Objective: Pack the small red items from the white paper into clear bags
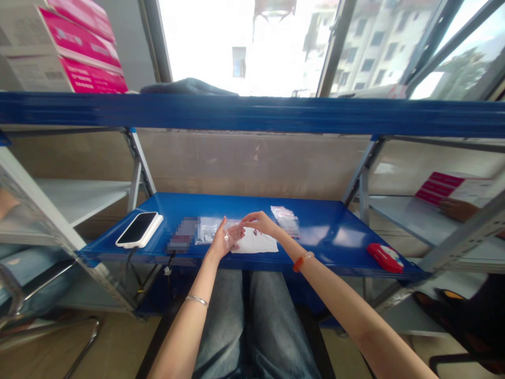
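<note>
My left hand (223,241) is turned palm up over the blue table, thumb raised, with what looks like a small clear plastic bag (227,238) held against the fingers. My right hand (260,223) reaches in from the right, its fingertips pinched together at the left fingers. Whatever is between those fingertips is too small to make out. Below both hands lies a white sheet (258,243) with a few small dark reddish pieces on it. Left of it is a clear plastic packet (205,231); to the right lies a pile of small clear bags (287,220).
A phone on a white case (140,230) lies at the table's left, a red pouch (384,257) at the right end. A blue shelf beam (252,113) crosses above. Pink and white boxes (84,45) stand up left. Another person's hand (457,209) rests at the right.
</note>
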Tool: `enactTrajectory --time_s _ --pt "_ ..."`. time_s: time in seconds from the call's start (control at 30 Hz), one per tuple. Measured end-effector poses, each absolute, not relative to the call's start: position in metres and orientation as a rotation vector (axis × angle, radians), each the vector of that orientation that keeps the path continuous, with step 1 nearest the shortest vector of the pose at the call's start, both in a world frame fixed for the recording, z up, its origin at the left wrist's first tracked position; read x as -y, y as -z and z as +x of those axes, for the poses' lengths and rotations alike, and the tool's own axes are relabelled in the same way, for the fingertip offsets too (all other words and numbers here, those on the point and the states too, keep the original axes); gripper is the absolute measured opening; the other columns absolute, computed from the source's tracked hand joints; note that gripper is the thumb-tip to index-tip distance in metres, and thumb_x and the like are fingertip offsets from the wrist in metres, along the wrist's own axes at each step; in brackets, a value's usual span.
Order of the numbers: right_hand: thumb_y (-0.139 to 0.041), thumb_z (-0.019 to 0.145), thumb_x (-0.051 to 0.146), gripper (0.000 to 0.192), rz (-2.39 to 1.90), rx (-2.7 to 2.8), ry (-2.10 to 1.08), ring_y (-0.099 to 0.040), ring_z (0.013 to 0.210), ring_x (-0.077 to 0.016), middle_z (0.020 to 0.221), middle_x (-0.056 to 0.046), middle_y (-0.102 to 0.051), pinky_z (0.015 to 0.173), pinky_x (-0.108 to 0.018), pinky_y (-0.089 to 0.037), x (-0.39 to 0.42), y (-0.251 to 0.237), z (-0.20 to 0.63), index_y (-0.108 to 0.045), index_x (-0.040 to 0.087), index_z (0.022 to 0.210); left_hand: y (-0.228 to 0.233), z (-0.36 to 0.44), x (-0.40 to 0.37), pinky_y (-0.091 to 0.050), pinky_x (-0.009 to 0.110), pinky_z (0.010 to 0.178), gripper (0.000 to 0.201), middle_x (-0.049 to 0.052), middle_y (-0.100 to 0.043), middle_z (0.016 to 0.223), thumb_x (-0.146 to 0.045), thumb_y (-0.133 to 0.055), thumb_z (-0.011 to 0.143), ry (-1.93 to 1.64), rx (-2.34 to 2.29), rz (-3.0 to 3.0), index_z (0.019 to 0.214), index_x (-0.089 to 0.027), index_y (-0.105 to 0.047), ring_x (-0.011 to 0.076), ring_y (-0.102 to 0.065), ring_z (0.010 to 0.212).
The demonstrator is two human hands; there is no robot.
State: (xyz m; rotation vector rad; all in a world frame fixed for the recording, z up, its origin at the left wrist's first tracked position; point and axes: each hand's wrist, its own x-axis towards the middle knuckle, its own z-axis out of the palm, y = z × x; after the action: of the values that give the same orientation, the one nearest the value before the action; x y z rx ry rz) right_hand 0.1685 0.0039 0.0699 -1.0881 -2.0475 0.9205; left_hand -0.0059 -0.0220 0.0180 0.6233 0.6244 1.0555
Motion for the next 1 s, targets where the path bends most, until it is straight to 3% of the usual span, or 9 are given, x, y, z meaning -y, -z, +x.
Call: enactTrajectory --time_s 0.13,0.3,0.4,0.73,1.0 --pt "-0.061 0.073 0.035 0.027 -1.131 1.943 -0.923 -0.05 0.048 -0.0071 0.071 -0.004 -0.068 0.039 -0.017 -0.035 -0.002 -0.067 0.169 -0.071 0.012 0.083 -0.025 0.0 0.022 -0.047 0.025 0.052 0.07 0.016 -0.071 0.075 -0.067 -0.033 0.082 -1.066 -0.623 0.693 0.088 -0.006 -0.068 0.019 -0.066 0.062" --pt "-0.059 0.075 0.038 0.029 -1.139 1.878 -0.996 -0.048 0.044 -0.0064 0.063 -0.001 -0.063 0.039 -0.017 -0.036 0.006 -0.068 0.176 -0.068 0.012 0.083 -0.037 0.004 0.029 -0.05 0.027 0.067 0.04 0.009 -0.072 0.077 -0.05 -0.065 0.072 -1.336 -0.801 0.923 0.083 -0.012 -0.067 0.0186 -0.068 0.07" --pt "-0.061 0.074 0.036 0.025 -1.132 1.812 -1.05 -0.051 0.048 -0.0075 0.063 -0.001 -0.063 0.043 -0.018 -0.039 0.011 -0.067 0.18 -0.066 0.012 0.08 -0.044 0.0 0.037 -0.051 0.027 0.066 0.032 0.006 -0.071 0.073 -0.042 -0.074 0.064 -1.445 -0.913 1.071 0.077 -0.014 -0.065 0.0186 -0.068 0.068" --pt "-0.062 0.072 0.042 0.031 -1.142 1.918 -0.974 -0.055 0.059 -0.0109 0.07 -0.004 -0.068 0.052 -0.021 -0.039 0.017 -0.061 0.183 -0.07 0.013 0.079 -0.047 -0.007 0.044 -0.052 0.029 0.062 0.033 0.008 -0.071 0.069 -0.039 -0.077 0.061 -1.455 -1.006 1.132 0.077 -0.012 -0.067 0.02 -0.068 0.062" --pt "-0.065 0.069 0.038 0.027 -1.068 1.761 -1.153 -0.058 0.062 -0.0113 0.075 -0.006 -0.07 0.059 -0.023 -0.043 0.014 -0.056 0.189 -0.069 0.013 0.079 -0.044 -0.011 0.047 -0.052 0.029 0.065 0.029 0.007 -0.071 0.066 -0.037 -0.077 0.06 -1.453 -1.044 1.205 0.073 -0.012 -0.068 0.0188 -0.067 0.063"
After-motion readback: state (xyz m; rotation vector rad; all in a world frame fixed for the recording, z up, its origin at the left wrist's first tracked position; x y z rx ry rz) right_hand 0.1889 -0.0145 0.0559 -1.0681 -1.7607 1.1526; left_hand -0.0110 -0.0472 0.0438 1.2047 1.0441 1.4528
